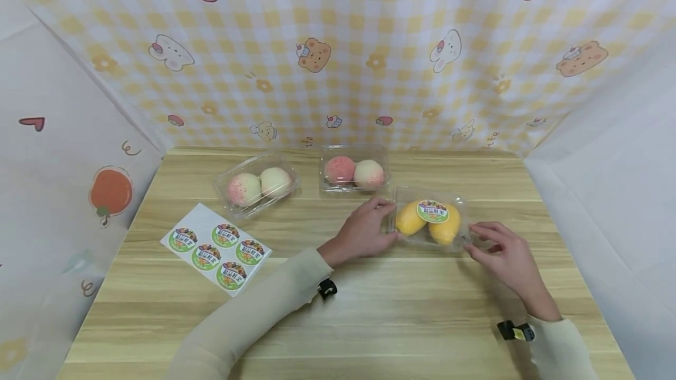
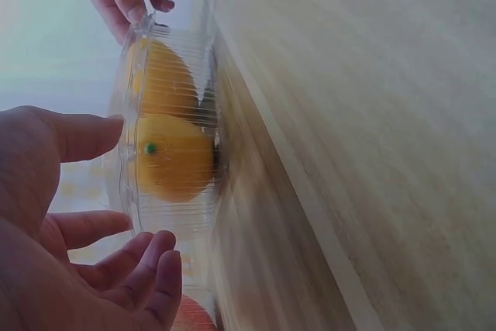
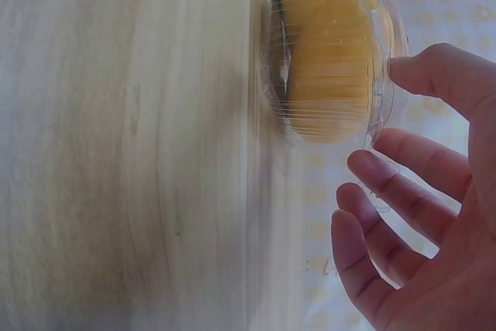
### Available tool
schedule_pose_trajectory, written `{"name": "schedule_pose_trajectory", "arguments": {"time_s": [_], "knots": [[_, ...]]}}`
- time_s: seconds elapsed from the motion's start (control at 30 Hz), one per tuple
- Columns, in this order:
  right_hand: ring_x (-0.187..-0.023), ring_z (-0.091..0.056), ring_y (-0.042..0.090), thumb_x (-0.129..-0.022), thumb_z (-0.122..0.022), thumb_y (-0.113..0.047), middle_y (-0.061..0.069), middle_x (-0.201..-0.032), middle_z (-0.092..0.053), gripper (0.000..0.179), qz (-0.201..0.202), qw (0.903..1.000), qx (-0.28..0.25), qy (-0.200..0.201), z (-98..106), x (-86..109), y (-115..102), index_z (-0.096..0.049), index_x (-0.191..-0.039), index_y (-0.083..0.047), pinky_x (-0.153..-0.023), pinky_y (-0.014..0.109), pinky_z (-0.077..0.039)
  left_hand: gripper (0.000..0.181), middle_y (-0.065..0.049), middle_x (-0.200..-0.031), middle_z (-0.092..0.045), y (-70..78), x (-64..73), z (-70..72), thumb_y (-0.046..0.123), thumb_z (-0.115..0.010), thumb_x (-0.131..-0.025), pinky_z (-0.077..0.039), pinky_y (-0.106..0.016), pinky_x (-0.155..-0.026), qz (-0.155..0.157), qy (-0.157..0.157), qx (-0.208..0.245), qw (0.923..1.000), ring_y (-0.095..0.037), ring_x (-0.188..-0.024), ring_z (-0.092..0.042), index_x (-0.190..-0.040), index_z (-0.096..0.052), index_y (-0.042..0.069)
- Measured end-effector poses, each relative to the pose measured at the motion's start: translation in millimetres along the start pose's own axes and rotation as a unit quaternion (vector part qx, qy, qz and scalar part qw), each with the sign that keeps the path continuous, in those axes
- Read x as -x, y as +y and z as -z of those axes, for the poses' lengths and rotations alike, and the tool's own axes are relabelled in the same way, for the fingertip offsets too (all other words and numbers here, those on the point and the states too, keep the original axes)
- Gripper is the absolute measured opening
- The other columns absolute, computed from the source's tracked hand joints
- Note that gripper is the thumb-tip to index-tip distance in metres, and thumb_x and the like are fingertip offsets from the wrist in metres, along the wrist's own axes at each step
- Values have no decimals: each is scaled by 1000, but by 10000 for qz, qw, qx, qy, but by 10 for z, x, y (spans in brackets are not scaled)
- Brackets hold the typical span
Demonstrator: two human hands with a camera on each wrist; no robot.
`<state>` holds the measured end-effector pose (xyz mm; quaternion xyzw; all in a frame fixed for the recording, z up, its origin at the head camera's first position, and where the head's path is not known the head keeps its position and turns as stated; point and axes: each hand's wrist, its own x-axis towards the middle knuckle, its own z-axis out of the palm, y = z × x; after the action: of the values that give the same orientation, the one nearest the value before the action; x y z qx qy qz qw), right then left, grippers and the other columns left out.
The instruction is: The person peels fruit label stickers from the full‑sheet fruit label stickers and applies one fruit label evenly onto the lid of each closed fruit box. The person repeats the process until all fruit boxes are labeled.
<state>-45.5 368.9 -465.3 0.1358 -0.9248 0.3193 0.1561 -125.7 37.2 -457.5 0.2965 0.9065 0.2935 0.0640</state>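
Your left hand point(image 1: 364, 232) and right hand point(image 1: 509, 260) pinch opposite ends of a clear box point(image 1: 412, 194) of two yellow fruits point(image 1: 445, 230) on the table point(image 1: 401, 321), right of two boxes point(image 1: 359, 153) of paired pink-and-cream fruits point(image 1: 340, 170).

Touched the rim of a clear ribbed box point(image 3: 378, 75) with the thumb of the right hand point(image 3: 453, 257), and set the index fingertip at the corner below. Bent the other fingers loosely underneath. Enclosed two yellow fruits point(image 3: 333, 75), one cropped by the top edge. Showed wooden tabletop point(image 3: 132, 145) leftward, pale checked cloth point(image 3: 438, 5) behind.
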Motion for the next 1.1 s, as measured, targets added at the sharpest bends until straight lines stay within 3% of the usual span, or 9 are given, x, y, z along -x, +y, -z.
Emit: {"name": "schedule_pose_trajectory", "arguments": {"time_s": [0.4, 0.7, 1.1], "knots": [[-90, -72, 22, -79, -93, 4, 20, -113, -77, 41, -47, 10000, 29, -1, 46, -54, 26, -81, -118, 5, -65, 13, -56, 72, -8, -158, -57, 6, -114, -42, 42, -78, -100, -53, -41, -110, 44, -14, -44, 10000, -24, -140, -57, -159, -57, 6], [-87, -74, 38, -83, -90, 0, 22, -115, -76, 38, -152, 9997, 161, -78, 74, -92, 70, -80, -119, 5, -65, 8, -53, 73, -8, -162, -53, 43, -187, -57, 41, -78, -101, -51, -41, -113, 173, -48, 60, 9998, -24, -144, -54, -162, -54, 8], [-90, -74, 45, -88, -86, -6, 24, -117, -76, 37, -321, 9987, 308, -242, 128, -163, 119, -78, -121, 7, -67, 7, -51, 74, -9, -167, -45, 77, -284, -184, 35, -73, -106, -52, -41, -113, 331, -58, 489, 9982, -26, -142, -56, -167, -45, 5]]}}
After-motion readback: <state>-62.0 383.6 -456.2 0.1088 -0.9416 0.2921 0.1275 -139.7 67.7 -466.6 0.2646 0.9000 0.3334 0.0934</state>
